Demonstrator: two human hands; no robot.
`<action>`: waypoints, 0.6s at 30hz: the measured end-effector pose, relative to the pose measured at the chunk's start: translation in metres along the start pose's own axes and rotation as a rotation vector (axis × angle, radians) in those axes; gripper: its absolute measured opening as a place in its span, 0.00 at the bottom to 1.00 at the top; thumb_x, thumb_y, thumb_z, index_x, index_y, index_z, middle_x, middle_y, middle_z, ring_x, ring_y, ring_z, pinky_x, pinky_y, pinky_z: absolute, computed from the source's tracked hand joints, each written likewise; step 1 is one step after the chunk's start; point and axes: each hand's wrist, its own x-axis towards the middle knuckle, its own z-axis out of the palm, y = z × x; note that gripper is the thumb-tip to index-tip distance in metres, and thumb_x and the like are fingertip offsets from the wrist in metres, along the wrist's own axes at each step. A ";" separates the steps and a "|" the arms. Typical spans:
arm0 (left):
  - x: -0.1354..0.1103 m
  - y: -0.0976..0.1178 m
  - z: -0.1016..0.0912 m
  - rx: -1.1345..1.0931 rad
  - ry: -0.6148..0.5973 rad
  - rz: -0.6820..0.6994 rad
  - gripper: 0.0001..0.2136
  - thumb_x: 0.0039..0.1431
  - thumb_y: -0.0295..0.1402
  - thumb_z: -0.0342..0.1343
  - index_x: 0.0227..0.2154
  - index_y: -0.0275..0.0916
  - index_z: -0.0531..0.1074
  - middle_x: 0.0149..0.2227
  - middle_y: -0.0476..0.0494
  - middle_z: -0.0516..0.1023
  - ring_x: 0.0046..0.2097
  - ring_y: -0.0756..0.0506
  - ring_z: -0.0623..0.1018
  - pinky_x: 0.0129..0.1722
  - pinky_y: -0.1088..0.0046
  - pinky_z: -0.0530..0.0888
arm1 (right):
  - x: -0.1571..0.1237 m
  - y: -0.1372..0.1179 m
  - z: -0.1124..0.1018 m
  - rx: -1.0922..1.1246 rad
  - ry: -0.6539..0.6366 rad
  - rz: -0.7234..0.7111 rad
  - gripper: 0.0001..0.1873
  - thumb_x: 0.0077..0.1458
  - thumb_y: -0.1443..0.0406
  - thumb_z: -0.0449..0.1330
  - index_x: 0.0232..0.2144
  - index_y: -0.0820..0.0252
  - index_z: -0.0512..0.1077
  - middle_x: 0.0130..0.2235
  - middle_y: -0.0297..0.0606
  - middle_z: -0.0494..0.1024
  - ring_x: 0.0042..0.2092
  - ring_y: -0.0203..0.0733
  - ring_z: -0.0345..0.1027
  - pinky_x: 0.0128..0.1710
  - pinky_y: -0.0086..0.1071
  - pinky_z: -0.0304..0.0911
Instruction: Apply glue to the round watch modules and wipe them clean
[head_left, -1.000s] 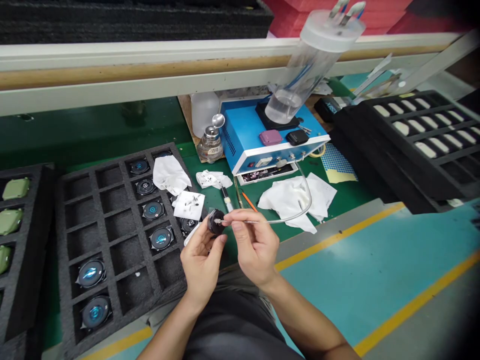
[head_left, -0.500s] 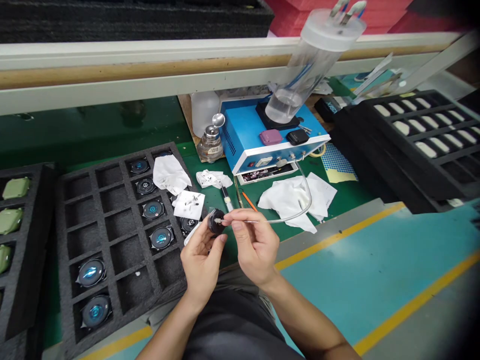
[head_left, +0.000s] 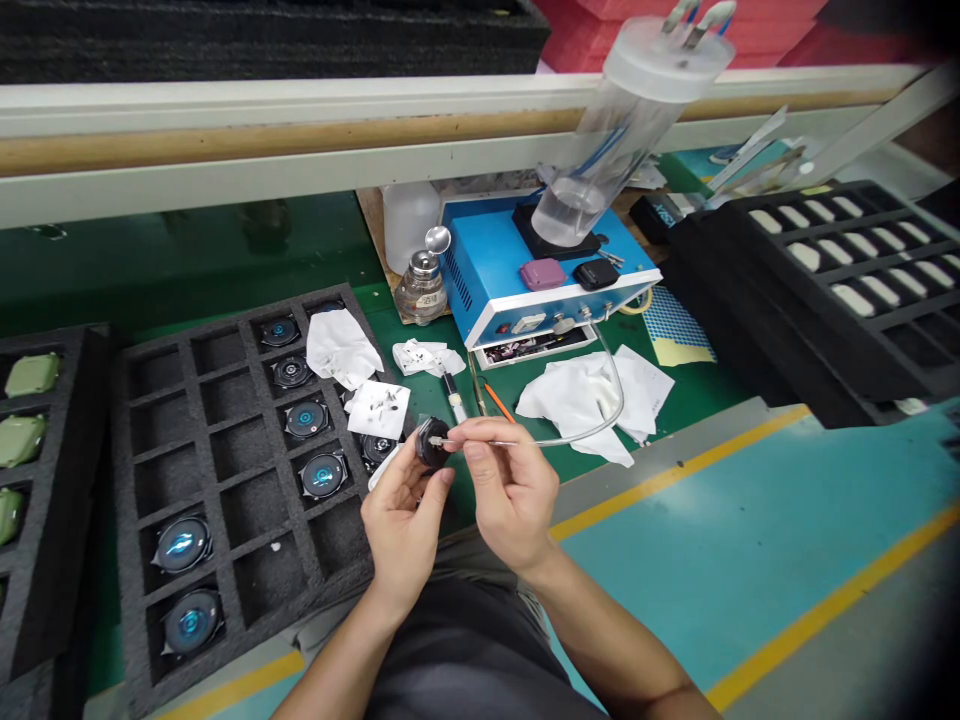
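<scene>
Between the thumb and fingers of my left hand (head_left: 405,525) is a dark round watch body (head_left: 429,443), tilted on edge. My right hand (head_left: 514,495) pinches the end of a thin clear tube (head_left: 618,385), whose small tip meets the face of the watch turned toward it. Whether the tip presses on or only hovers there, I cannot tell. The tube curves back to a blue box-shaped machine (head_left: 480,270) with a clear cylinder (head_left: 570,210) on top. Left of my hands lies a black foam tray (head_left: 129,560) with several round watches (head_left: 323,474) in its compartments.
White wipes (head_left: 343,345) cover part of the tray; more wipes (head_left: 570,390) lie under the tube. A glass pump bottle (head_left: 421,290) stands beside the machine. An orange stick (head_left: 498,402) lies behind my hands. Foam trays (head_left: 817,370) are stacked at right; green cases (head_left: 31,375) sit far left.
</scene>
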 end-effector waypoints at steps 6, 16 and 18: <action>0.000 0.000 0.000 0.001 -0.002 0.001 0.21 0.53 0.31 0.70 0.52 0.42 0.79 0.48 0.40 0.85 0.47 0.41 0.85 0.49 0.68 0.83 | 0.000 0.000 0.000 0.015 -0.003 -0.003 0.09 0.66 0.70 0.56 0.44 0.53 0.74 0.40 0.36 0.80 0.40 0.37 0.77 0.43 0.35 0.75; 0.000 -0.001 0.000 -0.036 -0.007 0.032 0.20 0.54 0.26 0.68 0.51 0.43 0.80 0.48 0.43 0.85 0.46 0.43 0.85 0.48 0.73 0.82 | -0.001 0.001 0.000 0.031 -0.007 0.004 0.10 0.65 0.71 0.57 0.44 0.53 0.74 0.41 0.35 0.80 0.41 0.36 0.77 0.44 0.34 0.74; 0.000 -0.001 0.000 -0.039 -0.009 0.033 0.20 0.54 0.26 0.68 0.51 0.44 0.80 0.48 0.43 0.85 0.46 0.44 0.85 0.48 0.74 0.82 | -0.001 0.001 0.000 0.032 -0.007 0.004 0.10 0.65 0.71 0.57 0.44 0.53 0.74 0.41 0.35 0.80 0.41 0.37 0.77 0.44 0.35 0.74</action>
